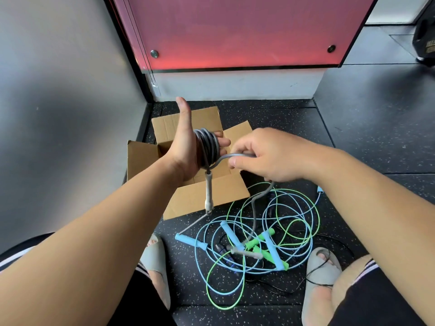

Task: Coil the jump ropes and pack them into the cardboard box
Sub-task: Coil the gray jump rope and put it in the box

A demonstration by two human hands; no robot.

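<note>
While the grey jump rope [207,147] sits mostly as a tight coil wound across the palm and fingers of the left hand [183,149], its unwound tail [255,203] leaves the coil toward the right and then drops to the floor, and that direction is what the next wrap depends on. One grey handle [208,189] hangs straight down from the coil's underside, long axis upright. The left hand is held up flat, thumb pointing away and fingers extended, acting as a spool rather than gripping. The right hand [266,156], just beside the coil, pinches the tail between thumb and fingers close to where it departs. It is the nearer hand to the loose length, so it looks set to carry the tail over the left palm again. The tail runs down into the tangle of blue and green ropes [294,222], where the far grey handle [247,253] lies crosswise; it may snag there. The open cardboard box [207,196] sits directly beneath and behind both hands.
</note>
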